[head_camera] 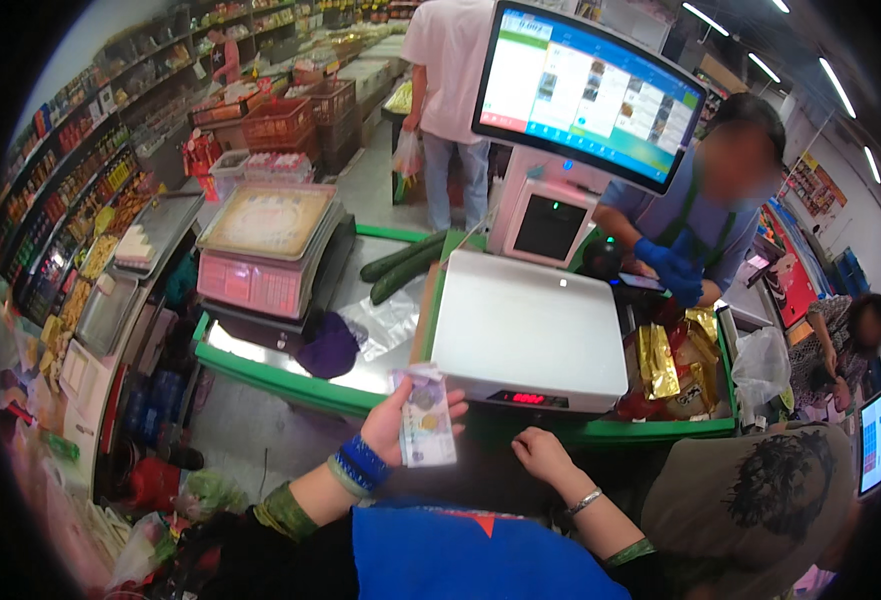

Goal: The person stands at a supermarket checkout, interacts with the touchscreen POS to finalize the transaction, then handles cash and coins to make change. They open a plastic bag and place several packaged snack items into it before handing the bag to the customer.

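My left hand [388,429] is turned palm up at the counter's near edge, its thumb over a few banknotes [429,439]. Coins [430,421] lie on the notes. To its right, my right hand [544,453] hangs with its fingers curled in, and I see nothing in it. Just beyond both hands is a checkout scale [526,330] with a bare metal plate and a lit red readout. A purple cloth [330,346] lies on the counter to the left, beside clear plastic wrap [388,319]. Two long cucumbers [403,270] rest behind the wrap.
A touchscreen till [586,90] rises behind the scale. A second scale [256,262] stands left. Gold packets [658,364] fill the counter's right end. A person in blue gloves [669,262] stands across the counter; another [448,97] stands beyond. The green counter rim [283,381] runs before me.
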{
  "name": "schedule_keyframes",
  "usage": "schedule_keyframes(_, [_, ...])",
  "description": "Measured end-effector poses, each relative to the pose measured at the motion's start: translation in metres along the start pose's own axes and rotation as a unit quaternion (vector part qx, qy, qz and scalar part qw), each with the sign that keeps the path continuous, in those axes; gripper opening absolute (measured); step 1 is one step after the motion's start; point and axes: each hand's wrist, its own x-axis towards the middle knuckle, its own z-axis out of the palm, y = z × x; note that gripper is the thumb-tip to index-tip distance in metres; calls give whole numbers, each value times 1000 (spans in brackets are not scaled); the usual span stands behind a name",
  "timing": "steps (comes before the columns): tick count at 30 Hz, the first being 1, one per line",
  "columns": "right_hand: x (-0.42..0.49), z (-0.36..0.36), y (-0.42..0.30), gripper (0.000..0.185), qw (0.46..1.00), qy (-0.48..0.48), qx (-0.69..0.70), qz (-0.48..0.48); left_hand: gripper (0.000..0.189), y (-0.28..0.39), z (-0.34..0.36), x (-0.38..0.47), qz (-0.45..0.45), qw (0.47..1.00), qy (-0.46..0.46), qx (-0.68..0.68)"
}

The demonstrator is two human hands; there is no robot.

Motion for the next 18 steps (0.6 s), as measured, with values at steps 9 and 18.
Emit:
schedule_keyframes(9, [10, -52, -115, 25, 958, 196, 96, -186, 60, 2, 14, 11, 7, 999, -33, 14])
schedule_keyframes(18, [17, -63, -145, 41, 959, 154, -15, -237, 57, -4, 17, 26, -29, 995, -92, -5])
